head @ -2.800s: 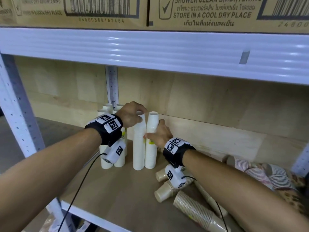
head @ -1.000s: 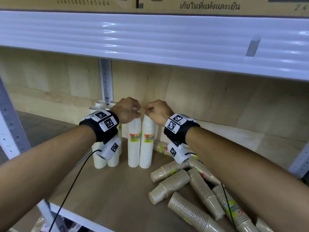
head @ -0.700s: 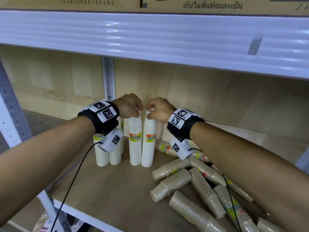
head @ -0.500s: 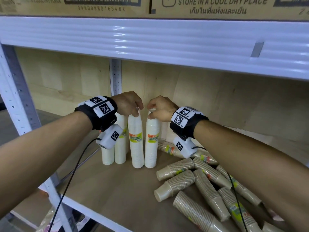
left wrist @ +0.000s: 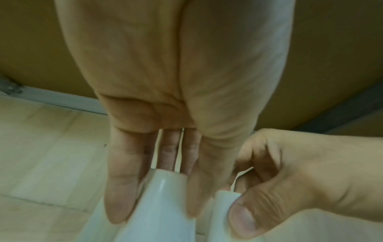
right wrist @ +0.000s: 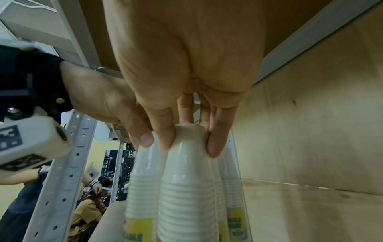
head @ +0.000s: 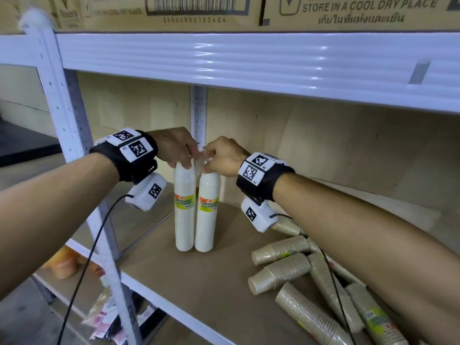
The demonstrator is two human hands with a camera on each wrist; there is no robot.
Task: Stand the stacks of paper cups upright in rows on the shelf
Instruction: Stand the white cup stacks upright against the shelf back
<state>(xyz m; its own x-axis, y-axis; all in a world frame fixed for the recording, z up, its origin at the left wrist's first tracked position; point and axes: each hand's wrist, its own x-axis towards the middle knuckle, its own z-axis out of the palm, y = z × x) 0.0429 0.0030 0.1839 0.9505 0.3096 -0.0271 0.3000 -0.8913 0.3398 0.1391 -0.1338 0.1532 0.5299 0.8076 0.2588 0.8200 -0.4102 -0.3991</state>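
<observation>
Surroundings: we see brown paper cup stacks (head: 281, 273) lying on their sides on the wooden shelf (head: 199, 277) to the right, cardboard boxes (head: 174, 11) on the level above, a white perforated upright (head: 74, 135) at left and bagged goods (head: 104, 319) on the level below.
In the way: the right forearm crosses over the lying stacks; wrist camera cables hang in front.
Left hand (head: 175, 148): fingers curled over the top of the left white cup stack (head: 184, 207), grasping it.
Right hand (head: 221, 156): thumb and fingers clamp the top of the right white cup stack (head: 207, 210).
Position: both stacks upright, touching, near the shelf's left end.
Change: 0.5 s ago they stood slightly apart; now they're pressed together.
Count: two white stacks in the head view; two more behind in the right wrist view, probably; about six brown stacks, some hidden.
</observation>
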